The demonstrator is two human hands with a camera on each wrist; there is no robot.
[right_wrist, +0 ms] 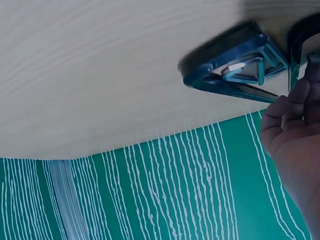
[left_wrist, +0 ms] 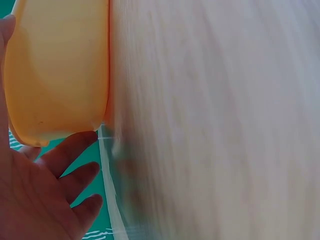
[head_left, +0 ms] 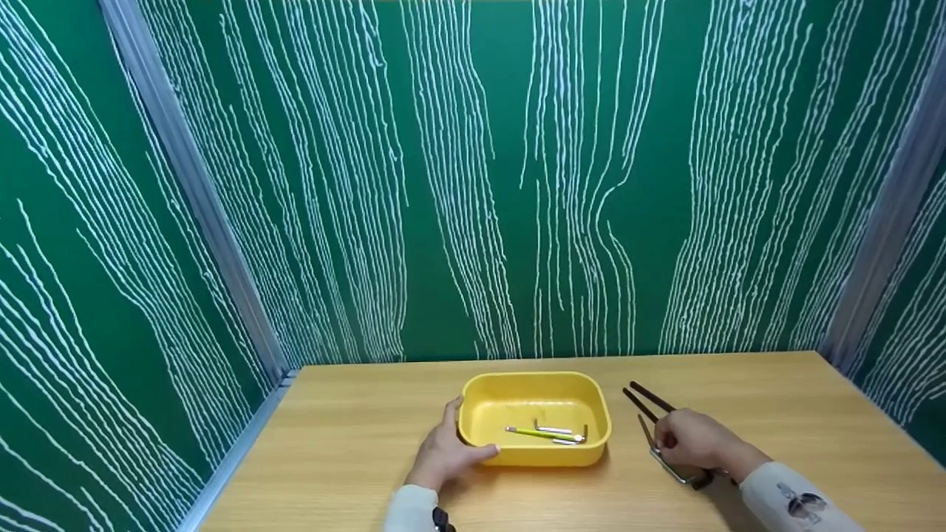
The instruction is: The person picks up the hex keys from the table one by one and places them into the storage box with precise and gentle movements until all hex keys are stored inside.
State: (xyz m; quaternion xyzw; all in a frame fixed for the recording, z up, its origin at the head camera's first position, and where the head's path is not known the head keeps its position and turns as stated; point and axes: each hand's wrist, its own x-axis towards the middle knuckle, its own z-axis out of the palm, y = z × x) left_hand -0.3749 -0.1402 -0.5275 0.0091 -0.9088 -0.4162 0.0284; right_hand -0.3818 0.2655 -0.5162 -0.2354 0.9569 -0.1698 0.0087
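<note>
My left hand (head_left: 447,452) holds the left front corner of a yellow plastic tub (head_left: 543,457), thumb at the front rim and fingers along the left end. In the left wrist view those fingers (left_wrist: 75,155) are spread beside the tub's end wall (left_wrist: 60,65). To the right of the tub, my right hand (head_left: 695,440) is curled, its fingertips pinching a dark hex key set (head_left: 698,482) with long bars sticking out. The right wrist view has the set's angular dark body (right_wrist: 220,57) close over the table, keys splayed toward the fingertips.
Inside the tub lie several small metal hex keys (head_left: 554,430) and a thin yellow-green tool (head_left: 536,433). The wooden table (head_left: 355,421) meets a green wall (head_left: 443,318) with white wavy lines at its back edge. Metal posts (head_left: 199,185) stand at the corners.
</note>
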